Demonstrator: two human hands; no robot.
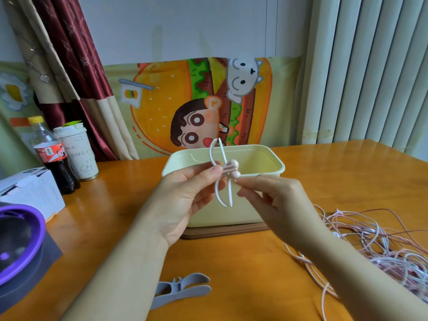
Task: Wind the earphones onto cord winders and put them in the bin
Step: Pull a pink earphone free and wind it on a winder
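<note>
Pink winder point(225, 169): thin rubbery straps crossed, two glossy round beads. It is held up in front of the pale yellow plastic bin point(273, 167). Left hand point(185, 200) grip is clamped on its middle; right hand point(275, 200) grip pinches beside the lower bead. Earphones point(382, 246) lie tangled on the glossy wooden counter point(115, 216), to the right. A flat grey winder point(183, 289) lies near.

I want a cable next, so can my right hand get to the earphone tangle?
Probably yes: the earphone tangle lies on the table just right of the right hand, nothing between them. That hand would first have to release the pink winder it pinches.
</note>
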